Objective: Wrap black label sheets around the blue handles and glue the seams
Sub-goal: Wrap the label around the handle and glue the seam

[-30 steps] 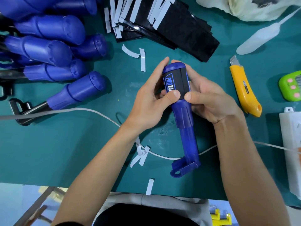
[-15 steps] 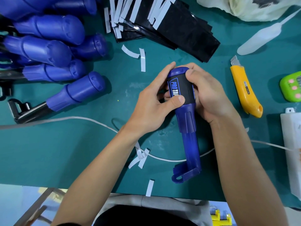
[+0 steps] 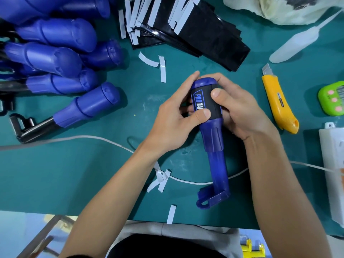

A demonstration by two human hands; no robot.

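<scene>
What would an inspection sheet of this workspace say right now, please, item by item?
Surface: green mat, scuffed whitish near the hands.
Job's things: blue handle held in both hands, black label wrapped round its grip; label sheets stacked at the far edge; unlabelled handles piled far left.
Clutter: white backing strips scattered; yellow utility knife, blade tip showing; white applicator bottle; green timer; plastic bag.
Hands: left hand and right hand both grip the labelled handle, thumbs pressing the label.
Cables: white cable crosses the mat under both forearms towards a white box on the right.
Surroundings: a frame and a yellow item below the near table edge.
</scene>
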